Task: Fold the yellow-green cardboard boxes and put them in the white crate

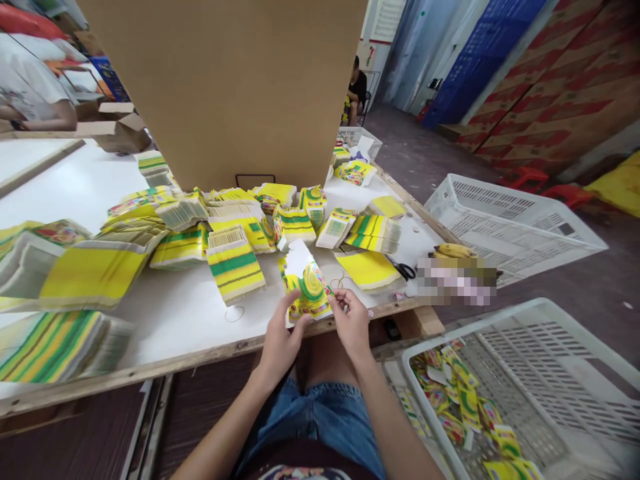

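A yellow printed paper packet (314, 281) with a green and red design and a white top part lies between my two hands at the table's front edge. My left hand (281, 339) holds its lower left side, thumb and index finger curved around the edge. On its right edge, the fingertips of my right hand (351, 323) are pinched together. More yellow packaging lies partly under it. Just beyond are a banded stack of yellow and green striped packets (235, 270) and a flat yellow stack (370, 268). Black-handled scissors (404, 269) rest to the right.
A tall brown cardboard sheet (230, 87) stands behind several packet stacks. Rubber bands (234, 313) lie on the white table (170, 327). At right are a white crate (500, 207), bananas (453, 251) and a lower crate (543, 313) with yellow packets. Two other people sit farther back.
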Action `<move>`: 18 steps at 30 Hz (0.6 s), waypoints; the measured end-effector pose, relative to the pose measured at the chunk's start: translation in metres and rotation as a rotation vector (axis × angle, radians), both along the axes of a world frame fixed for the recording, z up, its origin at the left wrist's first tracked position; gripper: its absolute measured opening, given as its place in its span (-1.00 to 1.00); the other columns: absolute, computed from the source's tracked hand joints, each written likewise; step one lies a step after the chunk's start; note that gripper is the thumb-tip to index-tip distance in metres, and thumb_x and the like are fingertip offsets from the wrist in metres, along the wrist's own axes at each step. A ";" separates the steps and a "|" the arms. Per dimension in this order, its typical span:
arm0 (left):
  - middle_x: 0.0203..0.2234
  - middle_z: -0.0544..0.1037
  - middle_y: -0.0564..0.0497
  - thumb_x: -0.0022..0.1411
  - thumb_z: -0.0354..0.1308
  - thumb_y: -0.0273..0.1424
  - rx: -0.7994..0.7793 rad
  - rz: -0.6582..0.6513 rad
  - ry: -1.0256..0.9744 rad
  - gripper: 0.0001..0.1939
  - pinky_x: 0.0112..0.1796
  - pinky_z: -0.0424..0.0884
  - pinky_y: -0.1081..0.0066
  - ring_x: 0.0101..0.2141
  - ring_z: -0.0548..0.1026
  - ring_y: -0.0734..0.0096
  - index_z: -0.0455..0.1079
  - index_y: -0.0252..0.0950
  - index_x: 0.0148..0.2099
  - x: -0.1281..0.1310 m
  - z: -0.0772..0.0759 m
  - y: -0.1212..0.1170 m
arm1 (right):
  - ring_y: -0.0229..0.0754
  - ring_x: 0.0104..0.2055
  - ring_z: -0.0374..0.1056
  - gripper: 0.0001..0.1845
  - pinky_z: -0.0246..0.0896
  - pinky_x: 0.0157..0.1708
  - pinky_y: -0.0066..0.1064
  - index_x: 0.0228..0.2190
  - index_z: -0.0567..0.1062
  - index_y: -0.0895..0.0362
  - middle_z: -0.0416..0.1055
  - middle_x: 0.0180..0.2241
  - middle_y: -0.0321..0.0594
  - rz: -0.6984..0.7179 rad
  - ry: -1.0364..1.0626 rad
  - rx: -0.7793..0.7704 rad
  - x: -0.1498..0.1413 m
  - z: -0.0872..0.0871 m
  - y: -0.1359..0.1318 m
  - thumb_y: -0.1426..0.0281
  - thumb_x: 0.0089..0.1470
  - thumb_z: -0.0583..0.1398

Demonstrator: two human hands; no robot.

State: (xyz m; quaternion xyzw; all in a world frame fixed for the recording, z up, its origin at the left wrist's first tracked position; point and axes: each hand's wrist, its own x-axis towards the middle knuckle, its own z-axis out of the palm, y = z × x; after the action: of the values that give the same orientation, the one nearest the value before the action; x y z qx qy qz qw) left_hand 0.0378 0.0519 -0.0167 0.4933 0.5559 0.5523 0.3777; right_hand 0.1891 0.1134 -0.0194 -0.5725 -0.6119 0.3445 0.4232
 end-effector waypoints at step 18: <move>-0.11 0.60 -0.15 0.15 0.28 -0.23 -0.162 -0.248 -0.783 -0.60 -0.02 0.43 0.21 -0.07 0.54 0.13 0.44 -0.31 -0.01 0.008 -0.002 0.000 | -0.16 -0.34 0.44 -0.65 0.35 -0.26 -0.32 -0.35 0.55 0.17 0.56 -0.38 -0.21 0.127 0.656 -0.402 -0.007 0.018 -0.048 0.19 -0.13 0.39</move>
State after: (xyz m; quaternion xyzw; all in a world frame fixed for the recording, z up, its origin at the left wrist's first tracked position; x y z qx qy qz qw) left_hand 0.0453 0.0523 -0.0187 0.2778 0.3486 0.6029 0.6617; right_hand 0.1817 0.0656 -0.0012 -0.4643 -0.3985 0.6481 0.4535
